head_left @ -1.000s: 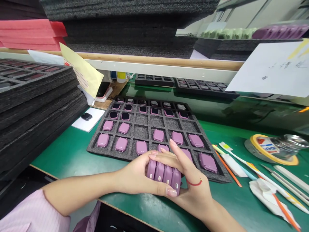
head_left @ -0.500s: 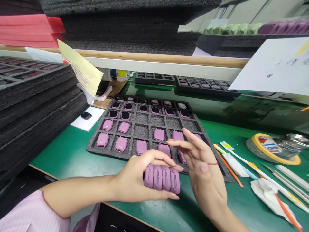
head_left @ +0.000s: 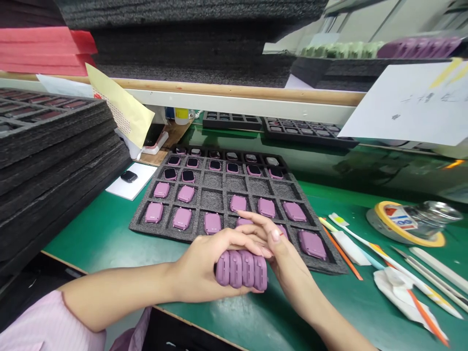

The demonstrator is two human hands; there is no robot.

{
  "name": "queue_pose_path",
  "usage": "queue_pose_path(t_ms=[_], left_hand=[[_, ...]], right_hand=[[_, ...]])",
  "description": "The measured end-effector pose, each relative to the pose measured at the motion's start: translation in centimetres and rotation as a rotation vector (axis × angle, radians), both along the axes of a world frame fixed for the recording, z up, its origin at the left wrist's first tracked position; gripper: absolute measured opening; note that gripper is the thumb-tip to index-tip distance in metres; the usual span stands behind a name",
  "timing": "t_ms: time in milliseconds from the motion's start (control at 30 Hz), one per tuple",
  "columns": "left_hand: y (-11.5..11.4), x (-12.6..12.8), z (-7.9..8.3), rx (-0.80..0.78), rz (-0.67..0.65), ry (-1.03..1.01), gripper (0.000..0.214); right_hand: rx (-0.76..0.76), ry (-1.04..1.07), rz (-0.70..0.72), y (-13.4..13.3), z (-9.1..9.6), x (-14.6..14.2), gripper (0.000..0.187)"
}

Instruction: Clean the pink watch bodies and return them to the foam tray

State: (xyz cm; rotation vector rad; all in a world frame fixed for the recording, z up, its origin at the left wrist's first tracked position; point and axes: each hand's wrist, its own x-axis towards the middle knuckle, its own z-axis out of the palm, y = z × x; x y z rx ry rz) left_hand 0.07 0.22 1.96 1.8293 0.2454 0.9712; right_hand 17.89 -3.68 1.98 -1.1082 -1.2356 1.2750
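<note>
My left hand (head_left: pixel 199 270) is closed around a row of several purple smartwatch cases (head_left: pixel 241 269), pressed side by side with their narrow edges facing me. Fingers stretched out, my right hand (head_left: pixel 281 258) meets the left fingertips at the far right of the row; its palm side is partly hidden. Just beyond both hands lies a black foam tray (head_left: pixel 212 199). Purple cases lie back-up in its nearer pockets, such as one case (head_left: pixel 312 243) at the right. Farther pockets hold watches with dark screens (head_left: pixel 215 165). Some middle pockets are bare.
Stacked foam trays (head_left: pixel 54 161) rise at the left, beside a white pad (head_left: pixel 137 181) with a dark watch piece. A shelf edge (head_left: pixel 219 99) crosses above. At right lie a tape roll (head_left: pixel 380 226) with a metal-topped bottle, tweezers (head_left: pixel 427 273), brushes and crumpled tissue (head_left: pixel 398 297).
My right hand has moved left and in against my left hand, its fingers now over the left fingertips. The right-hand tray pockets are uncovered. My left hand still holds the row of cases.
</note>
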Motion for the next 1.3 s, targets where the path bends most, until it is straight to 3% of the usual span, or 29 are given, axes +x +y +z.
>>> queue_pose_path(t_ms=[267,467,700,867,1000,1100,1200,1233,1300], left_hand=[[-0.2,-0.1,0.5,0.034,0.133,0.083,0.048],[-0.1,0.0,0.3,0.033,0.161,0.14,0.048],[0.0,0.1,0.0,0.03,0.04,0.1,0.041],[0.4,-0.1,-0.7,0.214,0.095,0.095,0.064],[0.2,0.0,-0.9,0.241,0.146,0.163,0.084],[-0.2,0.1,-0.2,0.042,0.132,0.197,0.103],[-0.6,0.2,0.7,-0.405,0.058,0.258,0.132],[-0.6,0.2,0.9,-0.55,0.024,0.261,0.136],[-0.6,0.4,1.2,-0.748,-0.044,0.2,0.122]], right_hand=[[-0.182,0.078,0.116,-0.2,0.2,-0.1,0.07],[-0.241,0.121,0.105,-0.7,0.5,-0.5,0.079],[-0.038,-0.016,0.088,-0.6,-0.4,-0.9,0.11],[0.201,-0.166,-0.051,-0.9,-0.4,-1.3,0.106],[0.367,-0.318,-0.11,-1.0,-0.3,-0.9,0.108],[0.441,-0.414,-0.138,-1.0,-0.3,-0.4,0.109],[0.5,-0.469,-0.175,-1.0,-0.5,-0.1,0.106],[0.517,-0.478,-0.179,-1.0,-0.5,0.0,0.105],[0.551,-0.505,-0.168,-1.0,-0.5,0.0,0.102]])
